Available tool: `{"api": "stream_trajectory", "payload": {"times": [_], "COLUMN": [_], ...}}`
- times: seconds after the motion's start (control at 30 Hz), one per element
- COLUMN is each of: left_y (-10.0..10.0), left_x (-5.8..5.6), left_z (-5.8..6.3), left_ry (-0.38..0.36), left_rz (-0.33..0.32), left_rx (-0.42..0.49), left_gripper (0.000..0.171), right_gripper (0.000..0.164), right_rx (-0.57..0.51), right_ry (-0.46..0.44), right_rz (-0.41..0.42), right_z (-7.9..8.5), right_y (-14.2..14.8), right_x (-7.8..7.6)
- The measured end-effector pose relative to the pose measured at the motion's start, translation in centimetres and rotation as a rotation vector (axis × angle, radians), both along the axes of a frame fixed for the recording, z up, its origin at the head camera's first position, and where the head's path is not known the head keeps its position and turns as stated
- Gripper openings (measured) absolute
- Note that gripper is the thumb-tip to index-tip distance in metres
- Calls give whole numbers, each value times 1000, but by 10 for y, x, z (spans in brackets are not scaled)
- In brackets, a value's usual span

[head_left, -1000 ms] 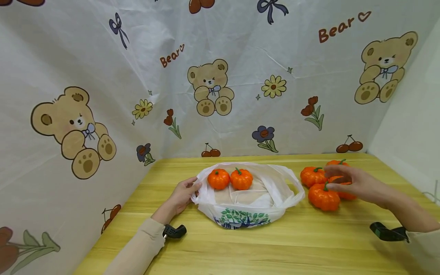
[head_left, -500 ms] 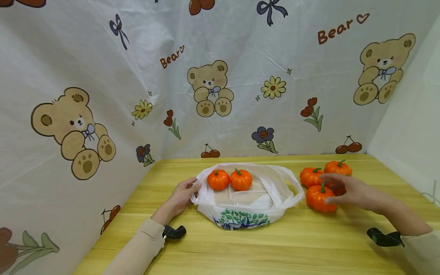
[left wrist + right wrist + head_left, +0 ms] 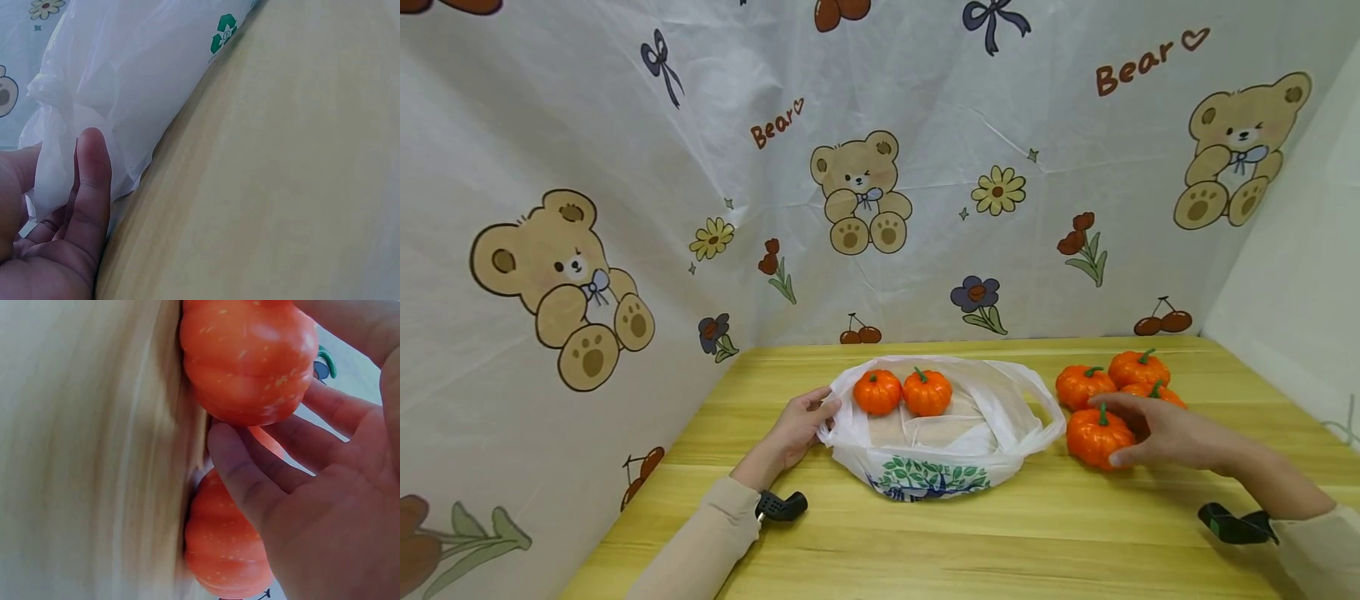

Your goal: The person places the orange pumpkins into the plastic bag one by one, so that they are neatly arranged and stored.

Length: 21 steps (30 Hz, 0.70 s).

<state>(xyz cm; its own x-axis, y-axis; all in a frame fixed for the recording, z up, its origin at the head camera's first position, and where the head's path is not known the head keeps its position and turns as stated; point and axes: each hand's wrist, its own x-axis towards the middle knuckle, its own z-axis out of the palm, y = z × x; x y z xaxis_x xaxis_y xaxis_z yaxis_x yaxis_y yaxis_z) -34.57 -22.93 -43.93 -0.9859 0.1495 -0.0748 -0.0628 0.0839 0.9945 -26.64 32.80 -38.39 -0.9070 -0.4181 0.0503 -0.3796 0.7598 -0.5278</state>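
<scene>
One white plastic bag [image 3: 928, 477], tree-printed, is pinched by the left hand [image 3: 797, 427]. Inside, two ribbed orange pumpkins [image 3: 877, 392] are counted; on the yellow wooden tabletop [image 3: 940, 550], four more, the front pumpkin [image 3: 1097, 440] being gripped between thumb and fingers of the right hand [image 3: 1176, 432].

On the white printed cloth backdrop [image 3: 917, 92], the reddish-brown handwritten-style word "Bear" [image 3: 1135, 68] can be read twice — once at upper right, once left of centre — each followed by a small outlined heart [image 3: 1195, 39]. The white plastic bag [image 3: 137, 81] carries a green recycling sign [image 3: 224, 34]; the mark inside it is too small to read.
</scene>
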Motion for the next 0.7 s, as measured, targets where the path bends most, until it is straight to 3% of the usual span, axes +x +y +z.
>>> {"api": "stream_trajectory", "payload": {"times": [0.23, 0.7], "left_y": [0, 0], "left_x": [0, 1], "left_z": [1, 3], "left_ry": [-3, -16], "left_rz": [-4, 3], "left_rx": [5, 2], "left_gripper": [56, 55], "right_gripper": [82, 80], "right_rx": [-38, -67], "right_ry": [-31, -65], "right_rz": [47, 38], "right_z": [-7, -8], "right_y": [1, 5], "right_x": [0, -1]}}
